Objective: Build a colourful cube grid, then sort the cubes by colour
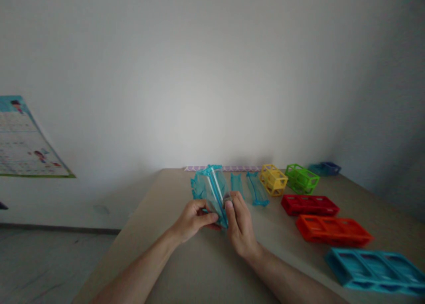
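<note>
Fingers of the left hand (pixel 193 219) curl round the near end of a see-through teal frame (pixel 214 186); the right hand (pixel 239 226) pinches the other side, fingertips closed on the plastic. The frame is held tilted over the table (pixel 206 268), midway along and nearer its far edge, pale bars running its length. Toward the right edge sit open-celled crates, tabletop showing through their cells: yellow crate (pixel 273 179), green crate (pixel 301 178), red crate (pixel 309 204), orange crate (pixel 332 229) and, nearest, a long teal crate (pixel 375 268).

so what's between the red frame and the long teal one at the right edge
an orange frame, lying flat on the table; the head view shows it
</note>
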`<action>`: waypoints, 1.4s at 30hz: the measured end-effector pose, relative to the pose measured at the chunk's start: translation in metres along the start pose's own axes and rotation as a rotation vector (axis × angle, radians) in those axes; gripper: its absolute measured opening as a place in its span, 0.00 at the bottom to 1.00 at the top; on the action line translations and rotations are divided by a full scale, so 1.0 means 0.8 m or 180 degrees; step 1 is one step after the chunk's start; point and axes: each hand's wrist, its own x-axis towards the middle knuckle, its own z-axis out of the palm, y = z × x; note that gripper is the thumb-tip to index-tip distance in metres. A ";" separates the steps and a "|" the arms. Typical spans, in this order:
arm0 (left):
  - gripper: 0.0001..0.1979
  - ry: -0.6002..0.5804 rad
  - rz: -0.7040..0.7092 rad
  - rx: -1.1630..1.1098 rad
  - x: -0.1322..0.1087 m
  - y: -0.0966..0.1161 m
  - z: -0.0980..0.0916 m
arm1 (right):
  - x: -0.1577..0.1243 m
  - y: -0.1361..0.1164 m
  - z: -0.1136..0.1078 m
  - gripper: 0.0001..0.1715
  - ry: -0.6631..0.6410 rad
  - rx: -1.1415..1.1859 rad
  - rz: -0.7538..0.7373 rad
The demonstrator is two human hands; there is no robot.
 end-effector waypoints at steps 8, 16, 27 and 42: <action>0.16 -0.0032 0.0048 0.0197 -0.002 0.004 0.006 | 0.000 0.000 0.002 0.11 -0.0028 0.0061 0.0018; 0.11 0.1066 0.0893 -0.0425 0.013 0.017 -0.020 | 0.000 -0.006 -0.004 0.13 -0.0155 0.0064 -0.0001; 0.10 0.2857 -0.0633 0.0251 0.024 0.026 -0.127 | 0.001 -0.002 -0.004 0.12 -0.0177 0.0009 0.0072; 0.24 0.2371 0.0303 0.4451 0.019 0.022 -0.130 | 0.003 -0.002 -0.002 0.07 -0.0369 -0.0222 -0.0185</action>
